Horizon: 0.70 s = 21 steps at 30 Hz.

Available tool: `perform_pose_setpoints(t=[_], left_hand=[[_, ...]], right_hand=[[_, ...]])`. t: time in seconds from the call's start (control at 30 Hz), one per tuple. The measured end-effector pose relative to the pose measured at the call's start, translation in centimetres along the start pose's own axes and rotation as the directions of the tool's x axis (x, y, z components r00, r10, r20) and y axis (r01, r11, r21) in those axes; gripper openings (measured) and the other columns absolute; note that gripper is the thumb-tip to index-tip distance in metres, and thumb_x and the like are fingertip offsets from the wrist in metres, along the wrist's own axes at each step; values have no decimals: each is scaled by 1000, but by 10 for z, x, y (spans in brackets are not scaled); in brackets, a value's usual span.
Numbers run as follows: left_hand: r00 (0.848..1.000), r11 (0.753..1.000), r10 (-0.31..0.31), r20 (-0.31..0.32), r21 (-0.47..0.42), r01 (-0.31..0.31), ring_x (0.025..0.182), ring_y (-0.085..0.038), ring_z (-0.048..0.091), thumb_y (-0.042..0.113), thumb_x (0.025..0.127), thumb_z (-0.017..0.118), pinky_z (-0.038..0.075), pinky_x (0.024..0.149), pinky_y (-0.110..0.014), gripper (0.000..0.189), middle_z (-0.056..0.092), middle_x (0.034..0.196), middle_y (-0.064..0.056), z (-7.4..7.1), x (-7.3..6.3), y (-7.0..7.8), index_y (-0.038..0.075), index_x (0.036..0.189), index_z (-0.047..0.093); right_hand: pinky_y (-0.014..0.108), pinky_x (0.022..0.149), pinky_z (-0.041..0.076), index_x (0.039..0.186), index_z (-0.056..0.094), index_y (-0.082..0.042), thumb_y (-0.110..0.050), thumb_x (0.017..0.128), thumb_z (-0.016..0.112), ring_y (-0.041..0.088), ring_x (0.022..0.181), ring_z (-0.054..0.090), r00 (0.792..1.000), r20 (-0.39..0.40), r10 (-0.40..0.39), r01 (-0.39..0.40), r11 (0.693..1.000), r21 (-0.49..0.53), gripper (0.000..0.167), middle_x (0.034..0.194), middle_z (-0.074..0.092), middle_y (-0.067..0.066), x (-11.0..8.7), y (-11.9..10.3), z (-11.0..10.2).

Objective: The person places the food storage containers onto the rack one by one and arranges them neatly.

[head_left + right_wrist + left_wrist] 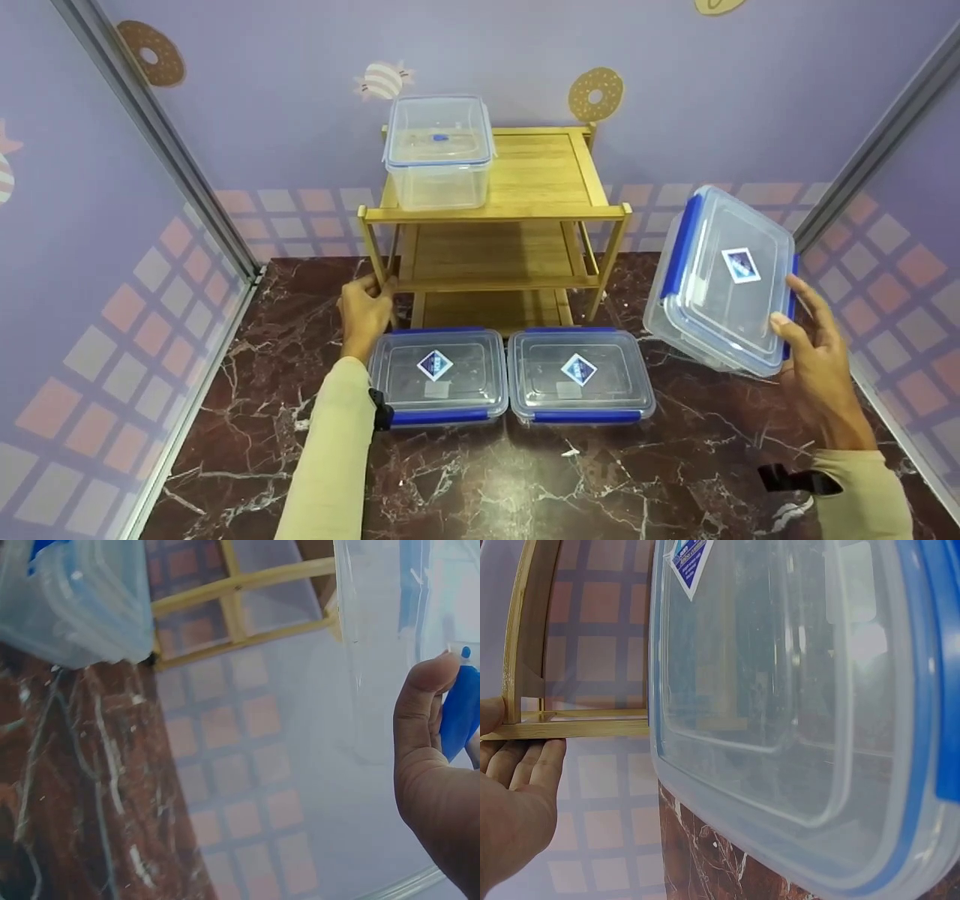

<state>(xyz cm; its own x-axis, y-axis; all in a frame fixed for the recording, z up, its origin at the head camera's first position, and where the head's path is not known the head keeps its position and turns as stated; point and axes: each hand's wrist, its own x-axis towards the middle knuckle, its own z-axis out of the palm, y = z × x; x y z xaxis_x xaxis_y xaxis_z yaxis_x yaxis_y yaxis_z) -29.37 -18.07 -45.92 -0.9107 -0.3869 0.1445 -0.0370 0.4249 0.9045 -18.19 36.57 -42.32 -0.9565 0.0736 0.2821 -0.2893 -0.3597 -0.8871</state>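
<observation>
My left hand [365, 313] grips the front left leg of a wooden shelf rack [495, 285]; in the left wrist view its fingers [536, 765] lie under a wooden bar with the thumb above. On the right, my right hand [821, 367] holds a clear storage container [739, 300] with blue clips, tilted and off the floor. The right wrist view shows the thumb [429, 679] pressed on the blue clip [459, 709]. Two similar lidded containers, one left [457, 382] and one right [600, 386], lie side by side on the floor before the rack.
A taller clear container [440, 184] with a light-blue-rimmed lid stands on the rack's top shelf [536, 169], at its left. Two lower shelves are below. Purple walls [300, 90] close in the back and both sides. The floor [465, 487] is dark red marble.
</observation>
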Motion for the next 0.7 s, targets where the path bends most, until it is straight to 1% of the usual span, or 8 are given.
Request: perform_pose_setpoints(t=[0.07,0.17,0.27,0.4,0.6,0.7], left_hand=[[1000,1000,4,-6,-1,-4,94,-29,71,21,96,69,53,91,-43,25,76,103,-16,0,0,0,3,112,77],[1000,1000,9,-10,-5,-9,93,-29,71,21,96,70,53,90,-43,25,76,102,-16,0,0,0,3,111,77],[1000,1000,10,2,-14,-10,97,-31,71,20,96,69,53,91,-43,26,76,105,-17,0,0,1,1,113,76],[1000,1000,11,16,-13,-11,103,-32,70,20,97,69,53,93,-44,29,75,108,-18,0,1,1,-1,117,74],[1000,1000,16,6,1,-16,102,-31,70,21,97,69,51,94,-44,28,75,107,-18,-1,1,0,0,115,75],[1000,1000,11,3,1,-11,100,-31,70,21,97,69,52,93,-44,28,75,106,-17,0,1,-1,0,115,75]], right_hand=[[37,85,58,154,36,-14,10,103,42,23,108,66,1000,13,-4,3,998,55,56,141,45,11,2,-5,6],[40,85,58,153,37,-15,11,102,42,27,105,69,1000,23,1,-4,995,99,57,138,51,12,6,-12,14],[39,84,58,154,38,-15,10,102,42,26,102,70,1000,27,-5,3,997,71,57,135,54,14,11,-19,23],[39,85,58,154,37,-15,10,102,43,26,104,69,999,46,-12,11,999,33,58,136,54,15,20,-29,36],[40,87,57,156,36,-16,8,102,46,27,108,66,995,95,-4,5,1000,-5,60,138,48,19,34,-41,59],[42,87,57,156,36,-17,7,102,48,28,108,67,992,129,6,-2,999,-33,60,137,48,21,41,-45,71]])
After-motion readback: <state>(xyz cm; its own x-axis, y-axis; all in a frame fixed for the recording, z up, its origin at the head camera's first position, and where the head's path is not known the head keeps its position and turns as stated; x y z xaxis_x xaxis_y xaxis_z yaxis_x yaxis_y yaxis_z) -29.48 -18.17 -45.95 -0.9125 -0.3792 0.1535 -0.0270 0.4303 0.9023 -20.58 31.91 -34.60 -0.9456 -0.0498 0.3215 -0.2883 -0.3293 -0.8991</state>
